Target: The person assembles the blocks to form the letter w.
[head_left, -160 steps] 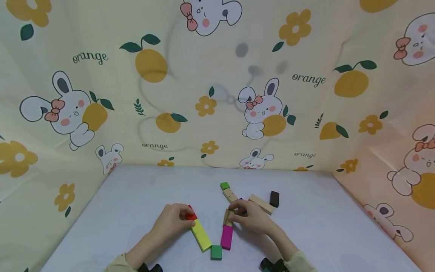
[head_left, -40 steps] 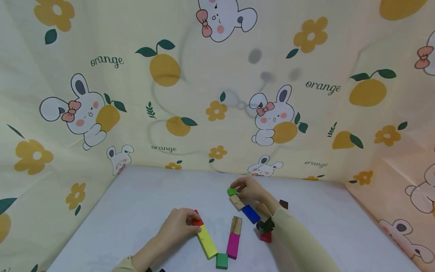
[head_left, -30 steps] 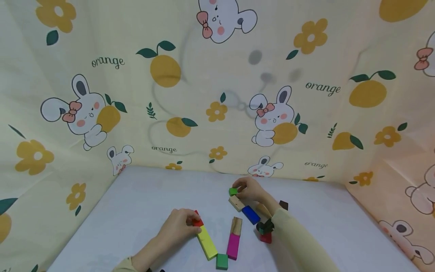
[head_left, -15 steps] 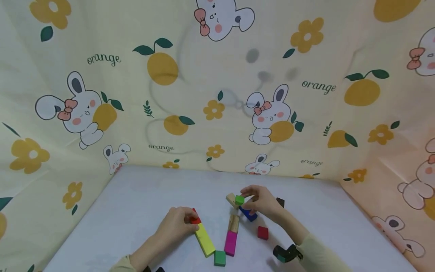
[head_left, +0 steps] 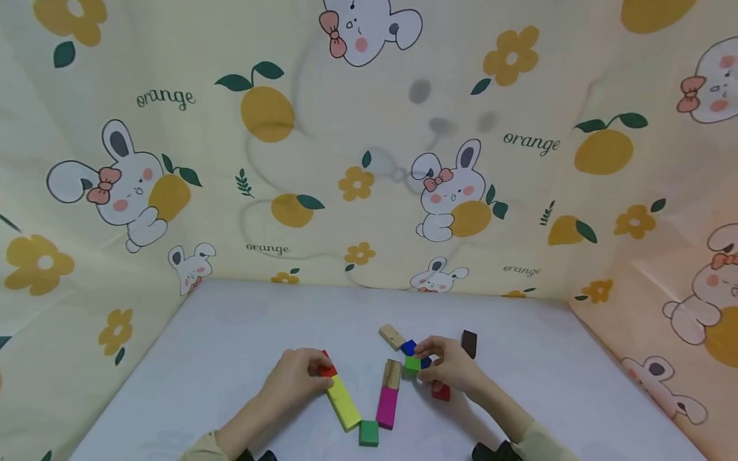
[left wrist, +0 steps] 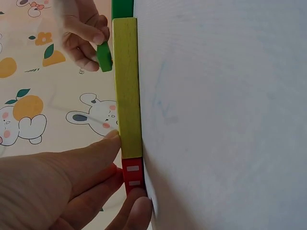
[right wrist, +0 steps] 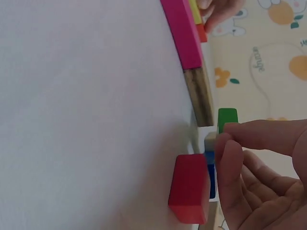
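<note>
Light-green block (head_left: 412,366): just right of the grained block (head_left: 393,373), well apart from my left hand (head_left: 295,376).
Right hand (head_left: 453,367): I pinch that block at my fingertips.
Left hand: I grip the red end block (head_left: 330,371), thumb at the yellow block (head_left: 344,403).

Dark script lettering (head_left: 166,97) reads "orange" on the patterned cloth (head_left: 369,121); four prints in head view, two larger ones higher, two smaller ones lower. Right wrist view: same word on cloth, small, turned sideways.
</note>
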{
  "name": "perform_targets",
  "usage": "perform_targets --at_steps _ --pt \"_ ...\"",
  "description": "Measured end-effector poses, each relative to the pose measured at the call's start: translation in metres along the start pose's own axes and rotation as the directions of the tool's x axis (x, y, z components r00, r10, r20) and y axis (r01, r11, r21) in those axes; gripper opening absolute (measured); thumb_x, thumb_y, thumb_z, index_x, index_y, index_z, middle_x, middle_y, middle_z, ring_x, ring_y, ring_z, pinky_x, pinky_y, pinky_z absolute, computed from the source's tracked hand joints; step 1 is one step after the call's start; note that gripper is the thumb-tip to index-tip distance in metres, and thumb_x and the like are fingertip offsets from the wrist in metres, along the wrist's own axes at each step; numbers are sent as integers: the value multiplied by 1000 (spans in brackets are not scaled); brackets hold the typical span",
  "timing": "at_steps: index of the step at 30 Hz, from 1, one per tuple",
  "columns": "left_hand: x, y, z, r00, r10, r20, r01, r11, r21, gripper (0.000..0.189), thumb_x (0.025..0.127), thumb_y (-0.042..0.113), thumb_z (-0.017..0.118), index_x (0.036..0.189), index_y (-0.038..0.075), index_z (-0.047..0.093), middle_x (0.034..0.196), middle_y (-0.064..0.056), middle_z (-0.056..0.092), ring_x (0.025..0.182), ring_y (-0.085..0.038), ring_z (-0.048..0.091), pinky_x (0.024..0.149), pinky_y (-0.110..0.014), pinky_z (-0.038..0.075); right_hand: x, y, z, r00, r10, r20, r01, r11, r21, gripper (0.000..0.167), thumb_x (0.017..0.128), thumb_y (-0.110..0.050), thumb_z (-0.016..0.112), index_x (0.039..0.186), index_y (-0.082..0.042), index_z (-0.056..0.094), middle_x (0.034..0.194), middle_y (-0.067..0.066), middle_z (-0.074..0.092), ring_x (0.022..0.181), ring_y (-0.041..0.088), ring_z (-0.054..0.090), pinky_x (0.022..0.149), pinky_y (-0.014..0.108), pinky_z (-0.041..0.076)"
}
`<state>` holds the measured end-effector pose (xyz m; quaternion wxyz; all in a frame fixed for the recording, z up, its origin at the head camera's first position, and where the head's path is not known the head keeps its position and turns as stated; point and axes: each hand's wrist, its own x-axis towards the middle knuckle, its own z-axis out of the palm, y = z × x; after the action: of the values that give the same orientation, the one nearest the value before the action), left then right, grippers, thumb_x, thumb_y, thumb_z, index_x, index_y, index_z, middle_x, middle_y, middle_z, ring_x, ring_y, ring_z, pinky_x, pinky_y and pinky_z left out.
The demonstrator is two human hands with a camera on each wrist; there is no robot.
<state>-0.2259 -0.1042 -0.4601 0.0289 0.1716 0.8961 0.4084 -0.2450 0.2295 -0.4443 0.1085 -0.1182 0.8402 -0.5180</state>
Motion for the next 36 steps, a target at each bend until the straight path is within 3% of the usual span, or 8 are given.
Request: perform_targets --at_steps 8,15,24,29,36 --pt "1 0 0 1000 -4 -10 4 1000 18 21 78 16 84 98 12 76 90 7 68 83 -15 59 78 -40 52 7 7 -2 996 -44 -81 31 986 -161 37 78 4 78 110 0 61 104 10 67 63 22 59 51 35 53" --pt "1 0 1 1000 -9 -14 10 1000 20 23 78 16 84 98 11 76 90 7 68 81 -13 59 77 -37 53 17 13 -4 983 -78 -166 23 949 -314 36 72 4 82 101 -10 67 97 0 68 77 20 56 63 33 51" --pt "-1 2 -1 999 13 -31 -13 1000 23 22 77 17 85 97 12 76 91 7 68 86 -16 58 78 -39 50 23 9 1 978 -204 -31 173 891 -419 32 72 1 84 98 -9 68 96 1 70 82 23 59 68 32 49" --pt "-1 4 -1 1000 9 -27 -9 1000 19 23 77 17 85 97 11 76 90 7 68 85 -16 58 77 -39 50 27 9 1 977 -212 -27 182 889 -421 32 72 1 83 99 -9 68 96 0 70 89 22 61 74 37 49" --pt "0 2 0 1000 4 -27 -3 1000 25 23 77 16 85 98 12 76 90 8 68 84 -15 59 78 -39 50 30 11 0 979 -202 -27 175 900 -399 33 72 1 84 98 -10 69 95 -1 70 85 23 60 72 35 49"
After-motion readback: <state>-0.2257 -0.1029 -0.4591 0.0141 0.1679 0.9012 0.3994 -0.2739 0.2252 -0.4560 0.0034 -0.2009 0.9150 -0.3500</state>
